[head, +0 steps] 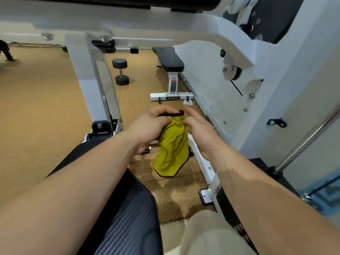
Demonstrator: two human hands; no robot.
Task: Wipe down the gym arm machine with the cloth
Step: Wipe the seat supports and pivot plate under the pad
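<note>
A yellow cloth (172,148) with a dark hem hangs in front of me, above the floor. My left hand (147,126) grips its bunched top edge, fingers curled round the dark hem. My right hand (197,129) pinches the cloth's right side near the top, with the forefinger stretched out. The white frame of the gym arm machine (211,32) spans the top of the view, with an upright post (93,80) at left and a pulley (230,71) at right. Its black seat pad (128,208) lies under my left forearm.
A black flat bench (170,59) on a white stand sits ahead on the cork-coloured floor. A black dumbbell (120,71) stands left of it. A chrome guide rod (305,140) runs at right. The white base rail (204,162) crosses the floor below my right hand.
</note>
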